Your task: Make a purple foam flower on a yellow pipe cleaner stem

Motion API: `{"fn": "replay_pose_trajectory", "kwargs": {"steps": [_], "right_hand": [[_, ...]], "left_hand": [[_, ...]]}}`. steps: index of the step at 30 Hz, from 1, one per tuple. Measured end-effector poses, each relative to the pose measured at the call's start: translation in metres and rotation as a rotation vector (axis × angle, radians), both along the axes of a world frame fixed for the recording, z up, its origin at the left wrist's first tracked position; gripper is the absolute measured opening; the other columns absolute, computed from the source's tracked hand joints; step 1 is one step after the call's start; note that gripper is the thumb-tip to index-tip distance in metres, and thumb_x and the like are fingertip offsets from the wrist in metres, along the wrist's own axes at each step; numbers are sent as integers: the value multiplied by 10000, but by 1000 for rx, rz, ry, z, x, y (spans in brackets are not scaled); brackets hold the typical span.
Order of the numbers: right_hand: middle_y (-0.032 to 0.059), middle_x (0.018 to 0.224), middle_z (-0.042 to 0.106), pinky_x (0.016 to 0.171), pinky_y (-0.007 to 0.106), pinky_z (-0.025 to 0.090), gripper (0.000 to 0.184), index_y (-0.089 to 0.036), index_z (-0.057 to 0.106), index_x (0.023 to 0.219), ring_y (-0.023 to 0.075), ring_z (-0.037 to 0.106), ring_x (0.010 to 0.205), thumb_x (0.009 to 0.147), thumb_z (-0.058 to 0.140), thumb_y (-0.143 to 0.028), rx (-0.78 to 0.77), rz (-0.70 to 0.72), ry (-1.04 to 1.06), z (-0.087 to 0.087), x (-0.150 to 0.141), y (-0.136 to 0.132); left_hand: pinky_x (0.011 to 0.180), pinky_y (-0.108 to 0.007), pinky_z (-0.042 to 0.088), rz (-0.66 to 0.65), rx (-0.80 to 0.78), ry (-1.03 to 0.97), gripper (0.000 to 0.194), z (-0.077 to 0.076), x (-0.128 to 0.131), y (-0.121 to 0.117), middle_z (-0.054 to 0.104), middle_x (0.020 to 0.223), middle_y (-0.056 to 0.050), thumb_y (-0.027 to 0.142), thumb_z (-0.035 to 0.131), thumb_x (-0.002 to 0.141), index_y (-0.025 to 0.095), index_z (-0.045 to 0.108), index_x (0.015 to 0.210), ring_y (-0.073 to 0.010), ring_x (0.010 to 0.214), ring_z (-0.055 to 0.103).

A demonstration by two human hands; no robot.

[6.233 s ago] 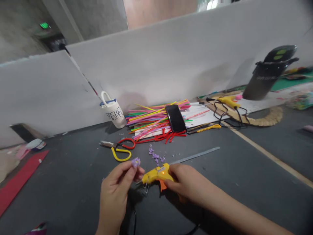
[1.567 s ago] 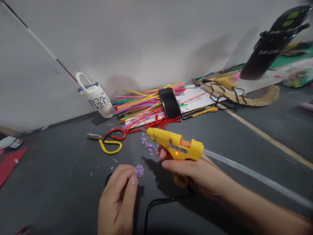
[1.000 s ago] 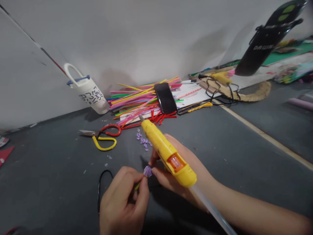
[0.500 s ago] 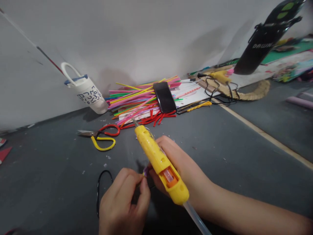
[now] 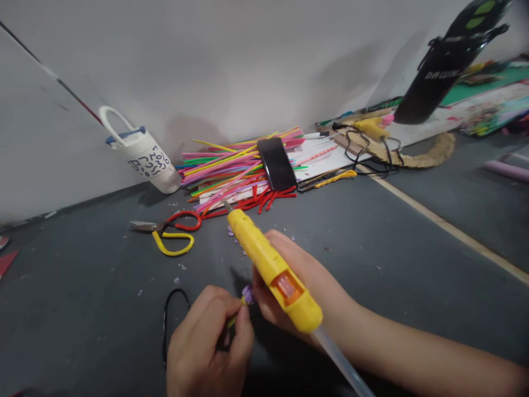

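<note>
My right hand (image 5: 289, 275) is closed around a yellow hot glue gun (image 5: 268, 259), whose metal nozzle points up and away to the left. A clear glue stick (image 5: 343, 358) sticks out of its back end. Between thumb and forefinger, my left hand (image 5: 210, 336) pinches a thin yellow-green stem with a small purple piece (image 5: 247, 294) at its tip. The purple piece sits right beside the fingers of my right hand; whether they touch it I cannot tell. Small purple scraps (image 5: 230, 231) lie on the dark table beyond the nozzle.
Scissors (image 5: 165, 227) with red and yellow handles lie at the left. Behind are colourful strips (image 5: 223, 165), a phone (image 5: 278, 164) and a white cup (image 5: 144, 160). A black bottle (image 5: 430, 77) and another yellow glue gun (image 5: 372, 128) stand right of these. A black cable (image 5: 166, 320) curls beside my left hand.
The glue gun has tilted slightly in my right hand, its back end moving a little right and up. More of the purple piece and its stem now shows at my left fingertips.
</note>
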State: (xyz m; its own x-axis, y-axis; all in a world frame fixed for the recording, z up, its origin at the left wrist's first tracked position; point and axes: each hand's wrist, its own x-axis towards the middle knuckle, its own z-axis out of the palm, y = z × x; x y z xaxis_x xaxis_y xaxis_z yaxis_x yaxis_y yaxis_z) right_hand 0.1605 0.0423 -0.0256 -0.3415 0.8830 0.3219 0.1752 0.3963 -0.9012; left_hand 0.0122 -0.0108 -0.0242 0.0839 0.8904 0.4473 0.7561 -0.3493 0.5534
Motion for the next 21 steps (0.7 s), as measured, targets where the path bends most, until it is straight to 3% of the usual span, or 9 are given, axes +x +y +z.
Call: {"fn": "replay_pose_trajectory", "kwargs": {"steps": [3,9,17,21], "right_hand": [[-36,802,471,566,219,402,246,-215,446,784,106,463,664,669,634,-104,-1,3,-12,-2,2,3],[-37,814,514,571,229,459,190,-225,453,840,102,521,646,735,582,-133,-187,28,139,-5,3,-2],[-64,753,543,562,209,472,216,-230,478,835,89,542,614,711,612,-114,-220,32,116,1,4,-1],[-61,756,535,546,207,459,240,-230,461,832,91,532,610,689,620,-121,-155,10,78,0,3,0]], "left_hand": [[494,-210,366,16,-56,-74,189,3,1,-1,506,597,54,83,538,788,216,537,654,-86,496,476],[507,-209,361,27,-101,-252,209,8,2,0,560,594,72,79,546,753,234,573,617,-85,521,530],[522,-202,368,51,-128,-368,218,10,5,1,561,581,74,70,551,724,234,591,585,-86,520,524],[529,-192,368,78,-152,-400,206,10,6,0,564,590,71,93,564,724,237,592,580,-88,538,524]]}}
